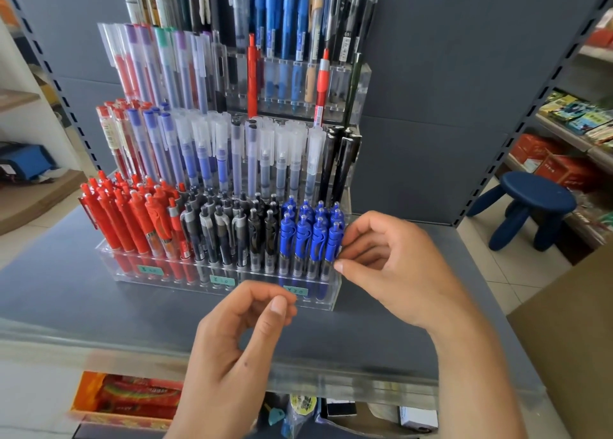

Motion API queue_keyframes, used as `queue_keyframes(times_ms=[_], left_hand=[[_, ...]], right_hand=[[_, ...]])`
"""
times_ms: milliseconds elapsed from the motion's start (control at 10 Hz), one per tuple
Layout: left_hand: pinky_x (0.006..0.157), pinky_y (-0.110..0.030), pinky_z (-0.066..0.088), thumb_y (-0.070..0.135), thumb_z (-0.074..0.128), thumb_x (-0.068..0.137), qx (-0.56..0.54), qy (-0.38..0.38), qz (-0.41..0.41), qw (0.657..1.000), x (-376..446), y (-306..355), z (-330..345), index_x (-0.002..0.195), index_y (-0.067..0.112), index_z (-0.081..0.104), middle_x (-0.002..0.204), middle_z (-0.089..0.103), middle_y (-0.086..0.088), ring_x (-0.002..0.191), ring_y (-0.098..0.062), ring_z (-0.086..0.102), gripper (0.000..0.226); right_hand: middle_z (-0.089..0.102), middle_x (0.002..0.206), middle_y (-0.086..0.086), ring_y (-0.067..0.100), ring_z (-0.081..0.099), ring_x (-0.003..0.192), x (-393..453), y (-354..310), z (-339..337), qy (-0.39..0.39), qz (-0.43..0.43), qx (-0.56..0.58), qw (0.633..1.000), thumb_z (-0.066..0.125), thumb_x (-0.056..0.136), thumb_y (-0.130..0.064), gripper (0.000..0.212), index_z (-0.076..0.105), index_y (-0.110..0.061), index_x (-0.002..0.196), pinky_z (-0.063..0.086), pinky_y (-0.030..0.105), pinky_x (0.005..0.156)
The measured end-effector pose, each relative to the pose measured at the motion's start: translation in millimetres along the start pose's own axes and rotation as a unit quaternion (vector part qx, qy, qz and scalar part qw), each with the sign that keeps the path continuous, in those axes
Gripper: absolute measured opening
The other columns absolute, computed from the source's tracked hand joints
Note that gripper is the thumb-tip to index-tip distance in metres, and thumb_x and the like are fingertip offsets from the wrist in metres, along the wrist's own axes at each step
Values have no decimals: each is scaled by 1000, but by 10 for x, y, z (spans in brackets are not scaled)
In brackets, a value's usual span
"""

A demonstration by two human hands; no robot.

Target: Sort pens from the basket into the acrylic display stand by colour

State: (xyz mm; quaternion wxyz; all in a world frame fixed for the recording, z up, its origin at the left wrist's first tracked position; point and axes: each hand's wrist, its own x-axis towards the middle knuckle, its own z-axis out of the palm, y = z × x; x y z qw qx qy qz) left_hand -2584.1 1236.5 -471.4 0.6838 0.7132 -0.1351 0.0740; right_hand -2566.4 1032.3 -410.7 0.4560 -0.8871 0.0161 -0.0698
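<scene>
Head view is showing the tiered clear acrylic display stand nearly filled by colour; right hand is pinching the rightmost blue click pen, left hand curling empty; basket unseen.

Packed display stand blocks; shelf before it open.

The tiered acrylic display stand holds upright pens (front row: red, black, blue).
</scene>
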Motion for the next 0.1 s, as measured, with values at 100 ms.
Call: queue_keyframes(times_ms=[100], left_hand=[[80,-20,52,50,54,88,28,-24,12,999,-67,110,-86,93,33,72,91,74,3,91,-15,70,25]], right_hand=[[74,83,-14,2,69,75,-97,-31,30,26,-4,8,1000,78,84,-15,21,65,-31,90,54,20,71]])
